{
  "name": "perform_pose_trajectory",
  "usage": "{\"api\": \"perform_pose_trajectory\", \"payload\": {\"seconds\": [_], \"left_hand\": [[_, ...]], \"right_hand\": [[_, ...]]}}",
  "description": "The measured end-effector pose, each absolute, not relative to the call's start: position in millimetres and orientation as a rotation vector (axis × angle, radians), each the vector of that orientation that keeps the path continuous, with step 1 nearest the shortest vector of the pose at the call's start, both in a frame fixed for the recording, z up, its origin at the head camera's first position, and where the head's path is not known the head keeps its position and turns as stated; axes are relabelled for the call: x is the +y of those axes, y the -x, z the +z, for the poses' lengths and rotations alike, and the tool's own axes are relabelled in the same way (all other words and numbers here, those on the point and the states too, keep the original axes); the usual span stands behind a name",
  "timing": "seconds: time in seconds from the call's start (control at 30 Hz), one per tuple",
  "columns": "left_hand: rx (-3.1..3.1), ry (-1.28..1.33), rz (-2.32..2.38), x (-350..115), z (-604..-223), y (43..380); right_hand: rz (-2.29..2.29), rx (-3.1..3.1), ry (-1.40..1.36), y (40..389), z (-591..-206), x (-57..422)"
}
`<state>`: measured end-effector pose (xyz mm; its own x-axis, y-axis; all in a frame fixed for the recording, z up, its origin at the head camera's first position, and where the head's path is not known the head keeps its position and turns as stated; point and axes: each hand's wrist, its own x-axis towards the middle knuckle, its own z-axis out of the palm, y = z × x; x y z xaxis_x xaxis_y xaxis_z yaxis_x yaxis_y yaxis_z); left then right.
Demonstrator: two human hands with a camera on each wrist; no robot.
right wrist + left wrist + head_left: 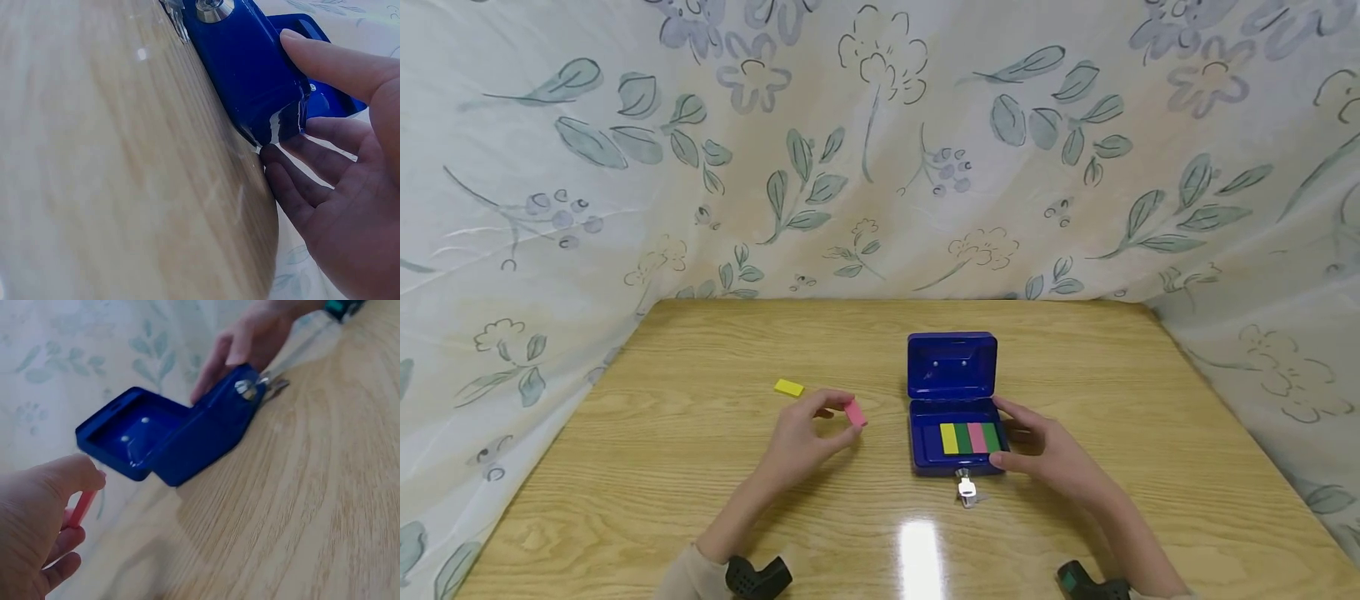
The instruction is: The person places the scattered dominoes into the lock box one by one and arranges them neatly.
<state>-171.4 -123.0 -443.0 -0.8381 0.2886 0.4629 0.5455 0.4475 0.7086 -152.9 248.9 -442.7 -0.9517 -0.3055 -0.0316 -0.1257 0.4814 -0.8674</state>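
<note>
My left hand (801, 442) pinches a small pink block (854, 412) between thumb and fingers, held left of the blue cash box (928, 469). In the left wrist view the pink block (82, 508) is partly covered by the fingers. The box's lid (952, 365) stands raised at the back. Inside, several blocks lie side by side: a yellow one (950, 438), a pink one (977, 437) and green ones (962, 438). My right hand (1051, 454) grips the box's right side, thumb at the front corner and fingers along the side wall, as the right wrist view confirms.
A yellow block (789, 387) lies on the wooden table (647, 467), beyond my left hand. Keys (967, 490) hang from the lock on the box's front. A floral cloth (880, 208) rises behind the table and at its sides.
</note>
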Motion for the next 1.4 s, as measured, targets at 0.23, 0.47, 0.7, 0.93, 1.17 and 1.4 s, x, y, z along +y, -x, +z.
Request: {"api": "perform_pose_trajectory", "payload": {"seconds": [0.23, 0.47, 0.7, 0.93, 1.17, 1.4], "left_hand": [[-2.437, 0.821, -1.285, -115, -433, 172], [-2.429, 0.957, -1.288, -108, -426, 174], [-2.464, 1.024, -1.282, -98, -423, 176], [-2.393, 1.112, -1.277, -86, -422, 179], [-2.404, 1.153, -1.269, -75, -423, 181], [-2.45, 1.153, -1.253, -65, -423, 180]], "right_hand": [[-1.458, 2.552, 0.378, 153, -444, 249], [-1.463, 2.55, 0.38, 153, -443, 250], [-1.452, 2.555, 0.359, 153, -442, 249], [-1.441, 2.554, 0.328, 152, -440, 248], [-1.46, 2.541, 0.332, 152, -440, 248], [-1.465, 2.539, 0.331, 151, -440, 247]]}}
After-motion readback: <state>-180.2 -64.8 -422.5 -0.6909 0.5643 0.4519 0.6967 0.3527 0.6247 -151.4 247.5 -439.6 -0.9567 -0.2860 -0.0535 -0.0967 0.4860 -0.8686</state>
